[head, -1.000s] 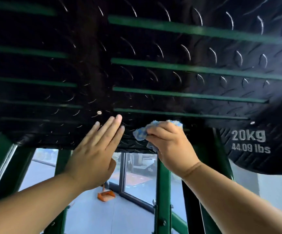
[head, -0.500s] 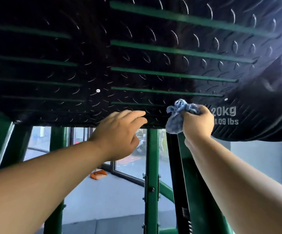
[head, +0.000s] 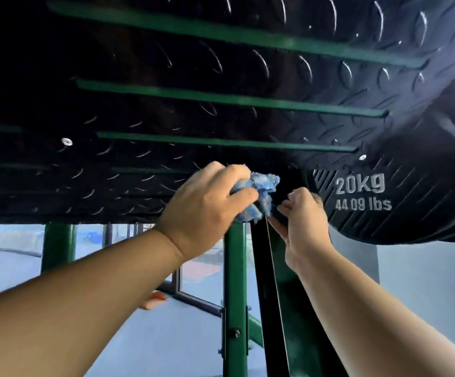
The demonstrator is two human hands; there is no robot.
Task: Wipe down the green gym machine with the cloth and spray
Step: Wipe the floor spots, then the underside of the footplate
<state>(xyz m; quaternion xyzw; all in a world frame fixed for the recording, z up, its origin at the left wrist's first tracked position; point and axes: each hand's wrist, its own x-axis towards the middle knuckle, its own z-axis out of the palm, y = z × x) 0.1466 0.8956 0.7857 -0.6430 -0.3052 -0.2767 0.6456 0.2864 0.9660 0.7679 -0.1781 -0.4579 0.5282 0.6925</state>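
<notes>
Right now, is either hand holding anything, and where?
The left hand grips the bunched blue cloth round its left side. The right hand curls beside it; whether it pinches the cloth cannot be told.

Pale grey floor (head: 166, 344) bears a small orange object (head: 153, 300) (too blurred to identify) near the window frame (head: 178, 281)
</notes>
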